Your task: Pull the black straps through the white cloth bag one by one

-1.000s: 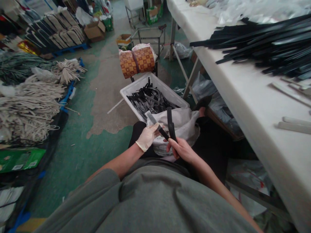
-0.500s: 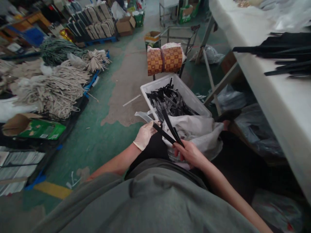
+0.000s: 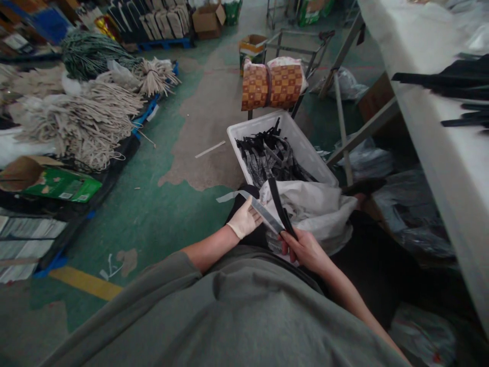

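Observation:
My left hand [image 3: 245, 220], in a pale glove, is closed on a strip [image 3: 267, 214] whose greyish, shiny face is up; a translucent tail [image 3: 229, 196] of it curls out beyond the thumb. The strip's other end runs into my bare right hand [image 3: 305, 248], whose fingers are wrapped round it and round black strips [image 3: 279, 204] that point up and away. Both hands are above my lap. Just beyond them, a crumpled whitish sack [image 3: 317, 209] lies against the near end of a white plastic bin [image 3: 305, 140], in which many black and grey strips [image 3: 267, 153] lie tangled.
On my right stands a white-topped table [image 3: 424, 102] with black strips [image 3: 451, 81] on it and plastic bags [image 3: 408, 204] underneath. A rolled checkered cushion [image 3: 271, 86] is beyond the bin. Bundles of beige cord [image 3: 84, 122] and a green carton [image 3: 64, 186] lie at left.
The strip between my hands has turned from its black face to its greyish one. My left hand has moved slightly right and down. My view has shifted a little.

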`<state>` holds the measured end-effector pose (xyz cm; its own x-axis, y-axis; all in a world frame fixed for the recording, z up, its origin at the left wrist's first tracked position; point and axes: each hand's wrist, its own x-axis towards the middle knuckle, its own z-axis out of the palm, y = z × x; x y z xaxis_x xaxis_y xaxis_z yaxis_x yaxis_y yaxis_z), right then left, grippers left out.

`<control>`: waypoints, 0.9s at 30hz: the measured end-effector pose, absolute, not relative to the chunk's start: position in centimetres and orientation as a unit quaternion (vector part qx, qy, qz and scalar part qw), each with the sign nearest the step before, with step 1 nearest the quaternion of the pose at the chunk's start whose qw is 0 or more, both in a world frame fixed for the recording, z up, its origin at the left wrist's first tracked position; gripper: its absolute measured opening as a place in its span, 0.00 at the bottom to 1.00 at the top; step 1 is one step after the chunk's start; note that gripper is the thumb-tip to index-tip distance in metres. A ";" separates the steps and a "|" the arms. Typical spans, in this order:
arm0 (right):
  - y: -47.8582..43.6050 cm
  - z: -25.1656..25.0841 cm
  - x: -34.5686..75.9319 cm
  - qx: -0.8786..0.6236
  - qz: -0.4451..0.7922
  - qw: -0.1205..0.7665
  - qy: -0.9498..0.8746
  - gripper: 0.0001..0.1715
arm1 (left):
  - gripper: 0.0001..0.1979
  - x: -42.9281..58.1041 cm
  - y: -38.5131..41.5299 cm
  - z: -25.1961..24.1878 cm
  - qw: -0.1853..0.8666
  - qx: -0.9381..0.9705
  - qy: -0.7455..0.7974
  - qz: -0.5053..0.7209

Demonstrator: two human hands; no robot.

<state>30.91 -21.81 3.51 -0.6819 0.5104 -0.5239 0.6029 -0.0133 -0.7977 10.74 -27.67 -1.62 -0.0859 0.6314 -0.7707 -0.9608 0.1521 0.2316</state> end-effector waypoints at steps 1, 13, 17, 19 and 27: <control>-22.0 3.3 31.2 0.407 -0.581 0.047 0.703 0.21 | 0.13 10.4 -27.2 -1.9 0.617 -0.213 0.414 0.635; -21.6 1.9 28.9 0.418 -0.593 0.013 0.688 0.21 | 0.07 14.2 -26.7 0.0 0.595 -0.086 0.424 0.677; -20.6 1.9 29.4 0.476 -0.667 -0.045 0.572 0.23 | 0.09 12.4 -25.7 0.3 0.531 -0.092 0.472 0.698; -20.1 1.8 29.4 0.475 -0.672 -0.064 0.565 0.23 | 0.12 12.6 -25.4 -0.1 0.522 -0.054 0.485 0.699; -20.0 1.7 28.4 0.433 -0.591 -0.100 0.673 0.17 | 0.17 16.5 -24.5 -1.3 0.594 0.027 0.514 0.618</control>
<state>28.41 -19.98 1.69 -0.6049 0.7016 -0.3766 0.4642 -0.0736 -0.8827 16.54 -24.50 -1.30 -0.2918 0.7632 -0.5765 -0.7068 0.2341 0.6676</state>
